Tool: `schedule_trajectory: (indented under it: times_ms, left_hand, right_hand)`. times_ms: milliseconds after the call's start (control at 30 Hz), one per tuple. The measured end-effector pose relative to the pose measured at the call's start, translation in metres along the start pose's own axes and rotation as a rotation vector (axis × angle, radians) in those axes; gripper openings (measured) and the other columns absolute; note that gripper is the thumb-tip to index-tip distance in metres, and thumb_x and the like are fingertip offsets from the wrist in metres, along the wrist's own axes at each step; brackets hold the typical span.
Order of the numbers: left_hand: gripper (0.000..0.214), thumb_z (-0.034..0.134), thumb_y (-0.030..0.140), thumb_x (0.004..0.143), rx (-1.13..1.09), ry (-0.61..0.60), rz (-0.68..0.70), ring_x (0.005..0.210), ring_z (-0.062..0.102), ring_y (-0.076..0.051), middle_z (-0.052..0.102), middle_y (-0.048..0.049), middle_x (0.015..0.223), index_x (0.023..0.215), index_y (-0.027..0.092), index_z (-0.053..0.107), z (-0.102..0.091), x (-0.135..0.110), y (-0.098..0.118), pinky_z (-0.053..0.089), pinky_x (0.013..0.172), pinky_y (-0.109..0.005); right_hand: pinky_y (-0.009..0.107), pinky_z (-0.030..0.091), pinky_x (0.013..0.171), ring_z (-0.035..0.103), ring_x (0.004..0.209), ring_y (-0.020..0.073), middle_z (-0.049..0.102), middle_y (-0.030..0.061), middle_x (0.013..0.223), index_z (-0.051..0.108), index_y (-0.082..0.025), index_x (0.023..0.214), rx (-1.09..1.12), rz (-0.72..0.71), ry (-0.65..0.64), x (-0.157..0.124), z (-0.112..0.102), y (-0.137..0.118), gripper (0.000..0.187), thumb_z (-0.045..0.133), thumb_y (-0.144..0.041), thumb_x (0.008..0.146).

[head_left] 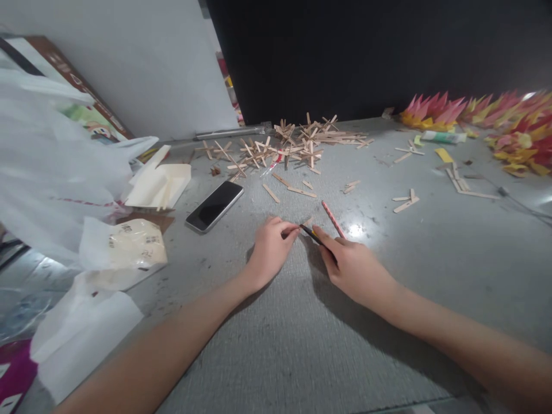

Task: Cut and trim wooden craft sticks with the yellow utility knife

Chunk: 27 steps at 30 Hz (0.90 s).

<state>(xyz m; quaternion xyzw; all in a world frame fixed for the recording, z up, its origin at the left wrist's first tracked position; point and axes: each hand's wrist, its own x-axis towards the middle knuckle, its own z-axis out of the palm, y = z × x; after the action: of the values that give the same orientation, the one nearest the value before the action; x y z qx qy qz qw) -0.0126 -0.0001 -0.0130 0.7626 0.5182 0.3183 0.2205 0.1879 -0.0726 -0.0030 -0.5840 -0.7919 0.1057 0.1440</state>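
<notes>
My left hand (271, 250) rests on the grey floor with its fingers pinched on a small wooden stick piece (307, 221). My right hand (351, 264) grips a thin tool with a dark tip and yellow band (311, 233), its tip touching the stick at my left fingertips. A pink striped pencil (332, 218) juts up from behind my right hand; whether the hand holds it I cannot tell. Beyond the hands, loose sticks (293, 188) lie in front of a pile of glued wooden stick crosses (293, 146).
A black phone (214, 206) lies left of the hands. White plastic bags (52, 190) and folded paper (158, 184) crowd the left side. Pink and yellow paper flowers (495, 123) line the far right, with a glue tube (444, 137) and stray sticks (457, 184) nearby. A dark wall stands behind.
</notes>
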Motion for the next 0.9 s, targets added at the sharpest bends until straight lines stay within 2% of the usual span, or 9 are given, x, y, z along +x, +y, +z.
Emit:
schedule_trajectory:
  times_ms: [133, 367, 633, 767, 900]
  left_hand:
    - [0.009, 0.072, 0.02, 0.093, -0.023, 0.0, -0.01, 0.085, 0.069, -0.02, 0.072, -0.0037, 0.083, 0.089, 0.02, 0.08, 0.001, 0.0, -0.002, 0.053, 0.077, -0.032]
    - [0.009, 0.072, 0.018, 0.093, 0.03, 0.01, 0.026, 0.085, 0.066, -0.021, 0.072, -0.0041, 0.083, 0.086, 0.019, 0.077, 0.003, 0.001, -0.002, 0.052, 0.079, -0.034]
    - [0.017, 0.067, 0.016, 0.097, 0.179, 0.013, 0.182, 0.09, 0.06, -0.022, 0.067, -0.0042, 0.081, 0.081, 0.02, 0.072, 0.009, 0.003, -0.007, 0.05, 0.083, -0.035]
    - [0.015, 0.067, 0.013, 0.096, 0.196, 0.005, 0.221, 0.092, 0.06, -0.023, 0.067, -0.0051, 0.082, 0.083, 0.018, 0.073, 0.01, 0.006, -0.009, 0.05, 0.084, -0.035]
    - [0.014, 0.069, 0.015, 0.094, 0.229, -0.027, 0.155, 0.09, 0.061, -0.023, 0.069, -0.0059, 0.082, 0.082, 0.019, 0.075, 0.014, 0.021, -0.01, 0.049, 0.089, -0.037]
  right_hand:
    - [0.029, 0.036, 0.057, 0.063, 0.061, 0.0186, 0.073, 0.01, 0.085, 0.046, -0.015, 0.157, 0.001, 0.008, -0.013, 0.001, -0.001, -0.001, 0.053, 0.033, -0.026, 0.107]
    - [0.031, 0.043, 0.063, 0.067, 0.069, 0.021, 0.073, 0.013, 0.091, 0.041, -0.014, 0.159, -0.066, 0.005, -0.062, 0.001, -0.002, -0.004, 0.057, 0.033, -0.019, 0.103]
    - [0.032, 0.044, 0.062, 0.07, 0.072, 0.0241, 0.073, 0.0143, 0.096, 0.034, -0.012, 0.162, -0.178, 0.04, -0.169, 0.007, -0.007, -0.013, 0.062, 0.035, -0.016, 0.1]
    - [0.032, 0.044, 0.065, 0.071, 0.076, 0.0241, 0.074, 0.0141, 0.094, 0.031, -0.013, 0.163, -0.146, 0.015, -0.178, 0.014, -0.011, -0.012, 0.063, 0.034, -0.016, 0.1]
    - [0.031, 0.042, 0.063, 0.071, 0.074, 0.0248, 0.076, 0.0126, 0.091, 0.038, -0.019, 0.157, -0.13, 0.02, -0.147, 0.023, -0.023, -0.007, 0.055, 0.031, -0.019, 0.103]
